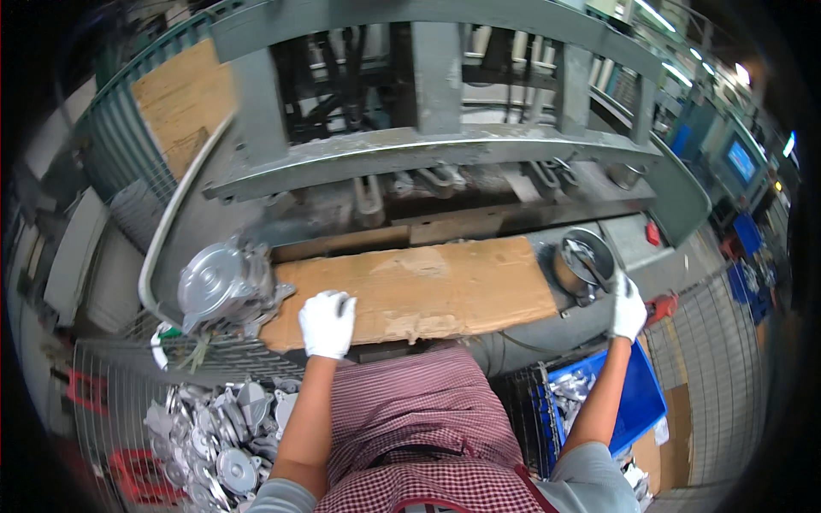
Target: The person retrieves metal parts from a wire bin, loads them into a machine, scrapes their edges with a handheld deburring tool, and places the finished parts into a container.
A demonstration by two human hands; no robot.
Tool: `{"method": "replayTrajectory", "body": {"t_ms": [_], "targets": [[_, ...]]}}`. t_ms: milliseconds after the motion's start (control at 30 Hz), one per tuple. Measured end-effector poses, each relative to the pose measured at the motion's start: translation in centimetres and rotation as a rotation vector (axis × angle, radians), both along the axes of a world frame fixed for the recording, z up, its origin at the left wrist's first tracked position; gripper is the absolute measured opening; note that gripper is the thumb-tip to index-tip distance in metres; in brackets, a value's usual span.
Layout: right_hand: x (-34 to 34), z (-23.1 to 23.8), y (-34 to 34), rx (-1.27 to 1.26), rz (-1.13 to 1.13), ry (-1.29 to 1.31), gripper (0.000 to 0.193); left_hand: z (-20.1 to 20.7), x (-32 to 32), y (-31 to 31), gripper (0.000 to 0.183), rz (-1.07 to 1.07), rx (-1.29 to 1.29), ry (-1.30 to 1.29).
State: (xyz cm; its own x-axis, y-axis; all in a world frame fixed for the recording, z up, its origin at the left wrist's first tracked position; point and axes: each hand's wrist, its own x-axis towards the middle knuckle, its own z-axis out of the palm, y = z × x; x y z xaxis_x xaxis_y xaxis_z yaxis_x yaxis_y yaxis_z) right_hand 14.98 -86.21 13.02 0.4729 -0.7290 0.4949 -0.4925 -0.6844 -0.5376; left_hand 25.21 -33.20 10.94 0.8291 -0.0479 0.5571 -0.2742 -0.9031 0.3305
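My left hand [327, 325], in a white glove, is over the front left part of a worn cardboard sheet [479, 278]. Its fingers are curled in, and nothing shows in them. At the right, my right hand [629, 309], also gloved in white, is closed beside a round metal pot [571, 275]. A dark, slim tool [593, 271] slants from the pot to its fingertips; the tool's kind is unclear. Left of the cardboard, round silver metal castings [214, 282] are stacked on the ledge.
A grey machine frame [436, 77] spans the far side. Below left, a wire cage holds many metal castings [235, 470]. A blue bin [637, 402] with metal pieces stands below right. A red-handled object [662, 307] lies by my right hand. A small metal cup [627, 175] sits farther back.
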Motion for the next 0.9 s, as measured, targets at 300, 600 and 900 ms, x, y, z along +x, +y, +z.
{"method": "replayTrajectory", "body": {"t_ms": [300, 600, 900], "targets": [[2.0, 2.9, 3.3, -0.067, 0.401, 0.329, 0.042, -0.8, 0.2, 0.9, 0.017, -0.013, -0.044, -0.018], [6.1, 4.5, 7.7, 0.321, 0.470, -0.286, 0.034, -0.4, -0.4, 1.1, 0.016, 0.032, -0.031, -0.036], [20.2, 5.5, 11.8, 0.404, 0.622, -0.221, 0.044, -0.5, 0.0, 0.8, 0.018, 0.006, -0.010, -0.029]]}}
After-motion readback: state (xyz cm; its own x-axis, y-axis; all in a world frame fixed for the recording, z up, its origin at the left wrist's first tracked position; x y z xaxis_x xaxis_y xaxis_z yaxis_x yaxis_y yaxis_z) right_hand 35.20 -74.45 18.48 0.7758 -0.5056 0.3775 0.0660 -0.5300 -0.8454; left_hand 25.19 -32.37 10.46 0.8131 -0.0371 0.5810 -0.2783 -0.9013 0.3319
